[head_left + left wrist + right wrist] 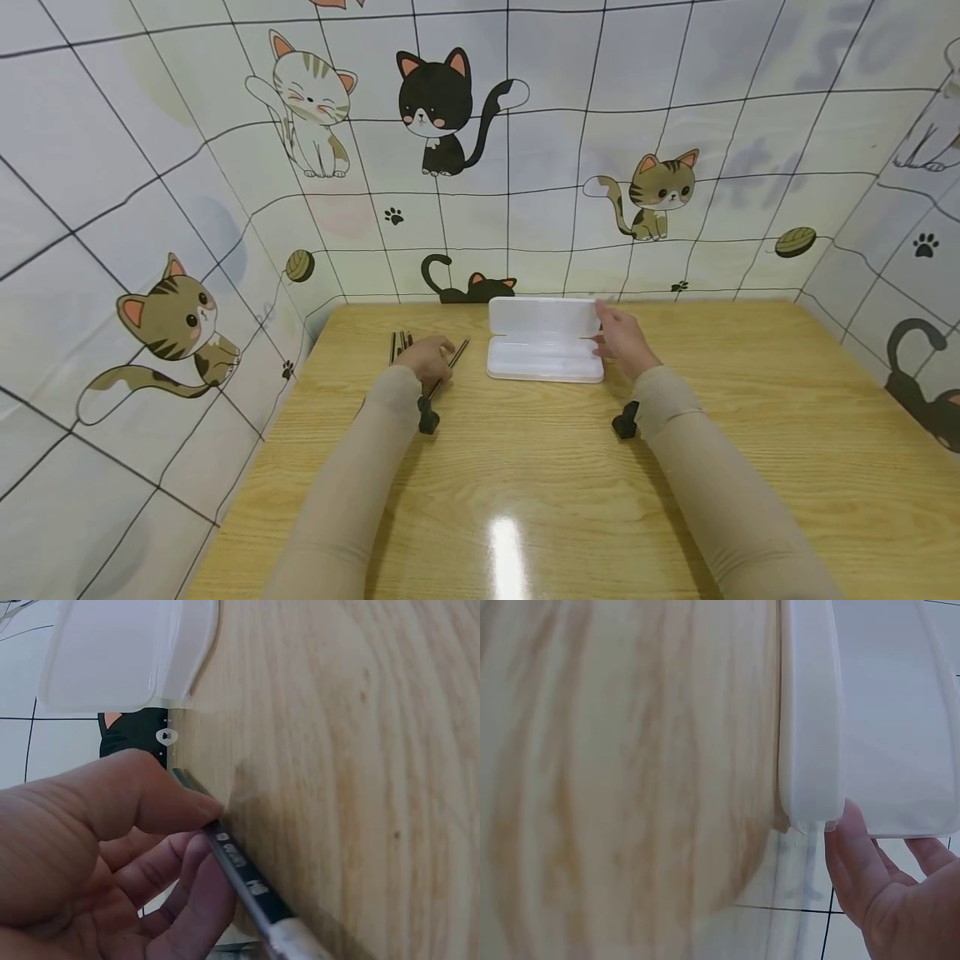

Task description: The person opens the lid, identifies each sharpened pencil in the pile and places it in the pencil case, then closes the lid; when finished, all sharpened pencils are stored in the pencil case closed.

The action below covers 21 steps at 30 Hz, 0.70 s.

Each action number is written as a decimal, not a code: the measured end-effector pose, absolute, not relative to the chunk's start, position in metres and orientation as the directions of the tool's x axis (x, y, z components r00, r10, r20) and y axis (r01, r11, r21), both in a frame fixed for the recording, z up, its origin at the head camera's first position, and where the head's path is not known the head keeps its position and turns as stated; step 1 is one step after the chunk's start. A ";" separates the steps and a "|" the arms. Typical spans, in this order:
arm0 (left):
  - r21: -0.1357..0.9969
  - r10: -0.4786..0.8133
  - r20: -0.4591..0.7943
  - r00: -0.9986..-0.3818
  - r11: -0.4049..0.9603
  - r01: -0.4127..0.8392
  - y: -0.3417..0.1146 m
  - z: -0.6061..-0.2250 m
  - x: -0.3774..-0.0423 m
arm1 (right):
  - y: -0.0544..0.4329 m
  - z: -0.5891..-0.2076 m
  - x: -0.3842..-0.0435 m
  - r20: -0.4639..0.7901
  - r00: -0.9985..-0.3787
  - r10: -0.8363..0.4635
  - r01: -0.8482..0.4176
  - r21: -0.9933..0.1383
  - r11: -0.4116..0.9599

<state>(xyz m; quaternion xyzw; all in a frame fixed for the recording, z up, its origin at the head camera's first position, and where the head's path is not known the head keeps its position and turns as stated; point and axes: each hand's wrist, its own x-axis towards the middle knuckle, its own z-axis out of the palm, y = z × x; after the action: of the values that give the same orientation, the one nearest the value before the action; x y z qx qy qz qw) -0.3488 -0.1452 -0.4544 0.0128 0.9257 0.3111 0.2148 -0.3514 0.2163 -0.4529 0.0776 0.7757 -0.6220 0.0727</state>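
My left hand [426, 360] pinches a dark pencil [251, 881] between thumb and fingers. Pale lettering shows on its barrel in the left wrist view, and it slants over the wood. Beyond that hand lie several more dark pencils [393, 348], partly hidden by it. A white plastic pencil case [545, 372] lies with its lid [543, 317] raised at the back, its tray looking bare. At the case's right end, my right hand [624, 340] holds the edge, one digit by the hinge and other fingers [928, 855] at the lid's side.
The wooden table [510, 467] runs back to a wall covering [525, 208] with printed cats and grid lines. Another such covering rises along the left side. Small black devices [625, 421] are worn at both wrists.
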 end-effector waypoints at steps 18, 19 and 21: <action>0.726 0.241 -0.378 -0.894 0.676 -0.125 -0.148 -0.454 -0.344 | 0.216 -0.455 -0.354 -0.213 -0.976 0.040 0.216 -0.952 0.216; 0.730 0.245 -0.376 -0.894 0.673 -0.122 -0.149 -0.453 -0.344 | 0.216 -0.455 -0.354 -0.212 -0.976 0.040 0.215 -0.953 0.214; 0.732 0.254 -0.370 -0.894 0.672 -0.112 -0.149 -0.452 -0.343 | 0.217 -0.455 -0.354 -0.212 -0.976 0.040 0.216 -0.953 0.215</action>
<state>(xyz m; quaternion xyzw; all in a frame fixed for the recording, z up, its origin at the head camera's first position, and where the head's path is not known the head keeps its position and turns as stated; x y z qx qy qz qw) -0.3430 -0.1489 -0.4518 0.0402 0.8856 0.4031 0.2272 -0.3539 0.2165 -0.4547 0.0824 0.7762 -0.6211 0.0706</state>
